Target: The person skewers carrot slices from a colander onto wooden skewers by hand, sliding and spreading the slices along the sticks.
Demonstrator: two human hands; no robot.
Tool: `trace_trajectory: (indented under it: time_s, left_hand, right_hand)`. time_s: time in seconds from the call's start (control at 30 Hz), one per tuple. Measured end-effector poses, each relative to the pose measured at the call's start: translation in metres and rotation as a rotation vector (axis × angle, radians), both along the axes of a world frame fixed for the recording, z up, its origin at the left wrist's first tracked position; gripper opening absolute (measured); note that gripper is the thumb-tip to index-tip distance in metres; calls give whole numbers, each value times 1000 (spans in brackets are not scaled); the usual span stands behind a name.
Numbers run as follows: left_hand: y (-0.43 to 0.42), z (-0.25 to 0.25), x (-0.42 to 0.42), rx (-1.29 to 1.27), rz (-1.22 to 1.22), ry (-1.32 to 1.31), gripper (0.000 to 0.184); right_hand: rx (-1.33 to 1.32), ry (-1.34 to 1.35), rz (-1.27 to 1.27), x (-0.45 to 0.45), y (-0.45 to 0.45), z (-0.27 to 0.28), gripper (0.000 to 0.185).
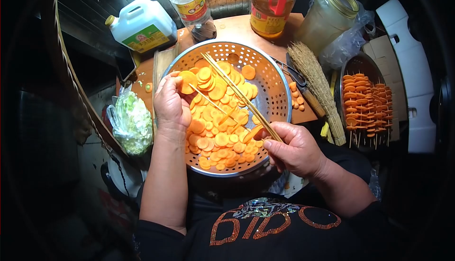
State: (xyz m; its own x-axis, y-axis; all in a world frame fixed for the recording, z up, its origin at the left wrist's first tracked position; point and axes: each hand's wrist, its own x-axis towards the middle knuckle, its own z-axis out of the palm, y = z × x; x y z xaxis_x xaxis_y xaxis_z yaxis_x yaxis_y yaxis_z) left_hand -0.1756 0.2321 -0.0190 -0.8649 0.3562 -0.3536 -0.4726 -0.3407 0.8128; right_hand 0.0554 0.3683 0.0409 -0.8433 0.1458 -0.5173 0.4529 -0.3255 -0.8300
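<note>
Nearest me, my right hand (294,146) gripped a stick bundle (241,97) and a thin skewer (208,99) by the near right rim of the colander (271,83). The skewer slanted forward-left across the colander, its tip at the carrot slice (187,82) pinched in my nearer left hand's (170,104) narrow grip. A bottle (193,12) stood beyond the colander.
</note>
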Motion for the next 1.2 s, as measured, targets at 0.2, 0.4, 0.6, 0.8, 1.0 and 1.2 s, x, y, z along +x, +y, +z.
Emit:
trace_trajectory:
  time_s: [0.2, 0.4, 0.6, 0.8, 1.0, 1.2]
  left_hand:
    - [0, 0, -1, -4, -49, -57, 15]
    - [-2, 2, -5, 62, -50, -180, 11]
    - [-7, 5, -5, 91, -10, -265, 12]
    - [-9, 6, -4, 199, -56, -280, 10]
    - [-3, 12, 3, 190, 33, -377, 12]
    - [3, 10, 8, 102, 86, -284, 13]
  right_hand:
    - [-13, 13, 18, 1, 3, -1, 19]
    - [-37, 12, 14, 3, 4, 1, 20]
    - [-48, -7, 4, 5, 4, -2, 20]
    - [-19, -10, 0, 7, 1, -7, 19]
    - [19, 0, -11, 6, -1, -8, 19]
    - [44, -4, -28, 6, -3, -9, 19]
